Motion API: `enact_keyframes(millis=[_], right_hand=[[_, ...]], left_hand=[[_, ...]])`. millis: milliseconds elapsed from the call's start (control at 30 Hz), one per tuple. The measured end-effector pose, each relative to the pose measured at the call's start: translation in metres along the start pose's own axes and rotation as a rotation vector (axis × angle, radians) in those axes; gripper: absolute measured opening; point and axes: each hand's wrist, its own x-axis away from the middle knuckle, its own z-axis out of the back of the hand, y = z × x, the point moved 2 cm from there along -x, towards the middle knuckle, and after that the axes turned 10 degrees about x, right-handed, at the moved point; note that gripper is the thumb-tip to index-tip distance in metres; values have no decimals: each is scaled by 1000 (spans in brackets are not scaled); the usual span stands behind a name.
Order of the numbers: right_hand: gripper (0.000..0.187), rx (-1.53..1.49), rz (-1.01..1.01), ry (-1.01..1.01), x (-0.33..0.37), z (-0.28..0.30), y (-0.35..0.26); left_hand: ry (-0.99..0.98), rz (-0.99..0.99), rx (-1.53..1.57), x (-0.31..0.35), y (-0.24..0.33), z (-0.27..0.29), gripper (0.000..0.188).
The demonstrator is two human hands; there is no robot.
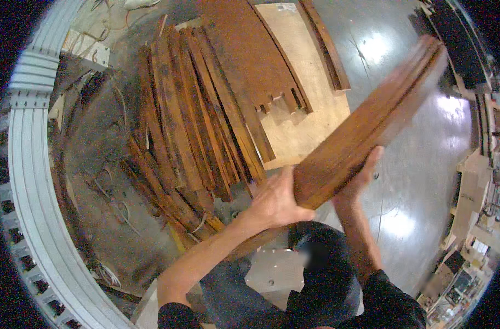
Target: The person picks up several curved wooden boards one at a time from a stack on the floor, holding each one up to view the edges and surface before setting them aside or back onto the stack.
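Note:
A long brown wooden plank (365, 120) slants up to the right in front of me, its far end smeared by motion. Along its length runs a groove or a seam between two pieces; I cannot tell which. My left hand (278, 198) grips it near its lower end, thumb across the end and fingers partly hidden. From the right and below, my right hand (364, 172) holds the plank's edge, with part of that hand behind the wood. More brown wood shows beneath my left wrist.
Several brown planks (187, 115) lie stacked on the floor at left. Beyond them, a wide brown panel (244, 49) and a narrow strip (326, 46) rest on a pale plywood sheet (299, 134). A grey metal rail (30, 164) curves along the left; boxes (469, 186) line the right.

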Motion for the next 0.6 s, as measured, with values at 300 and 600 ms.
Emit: enact_keyframes(millis=[300, 600], right_hand=[[88, -168, -579, -106, 139, 28, -45], [85, -104, -563, 30, 217, 101, -151]], left_hand=[[-142, 458, 143, 148, 70, -26, 93], [-233, 726, 125, 218, 224, -83, 100]])
